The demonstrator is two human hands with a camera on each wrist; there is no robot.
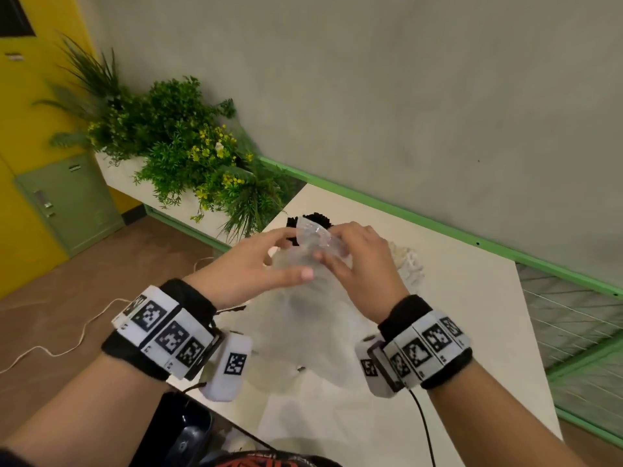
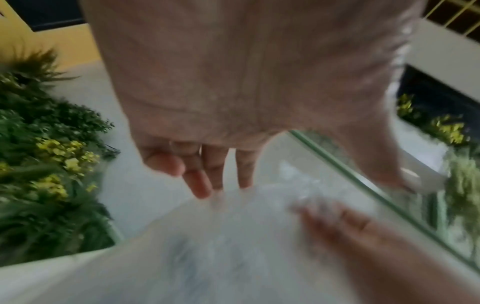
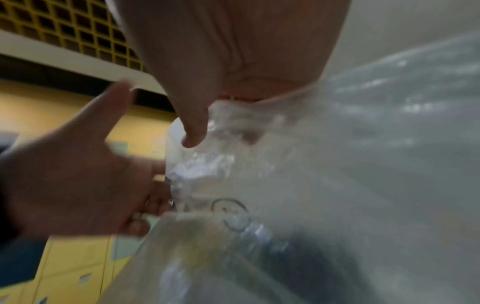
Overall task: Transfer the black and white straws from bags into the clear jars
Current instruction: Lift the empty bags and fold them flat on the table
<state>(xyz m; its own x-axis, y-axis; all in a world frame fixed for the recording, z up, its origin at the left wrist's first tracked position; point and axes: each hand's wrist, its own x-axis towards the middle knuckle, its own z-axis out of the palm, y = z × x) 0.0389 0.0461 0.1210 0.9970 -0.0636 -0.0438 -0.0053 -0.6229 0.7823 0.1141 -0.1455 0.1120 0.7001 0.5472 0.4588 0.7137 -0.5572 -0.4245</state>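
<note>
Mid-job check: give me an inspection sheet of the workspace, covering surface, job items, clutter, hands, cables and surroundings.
Surface: white table, bare near the right edge.
Job's things: clear plastic bag held up over the table; black straws and white straws behind the hands; jars not discernible.
Clutter: nothing seen.
Hands: right hand pinches the bag's gathered top; left hand has straight fingers against it.
Cables: pale cord on the floor; black lead from the right wristband.
Surroundings: planter of greenery, grey wall, yellow door.
</note>
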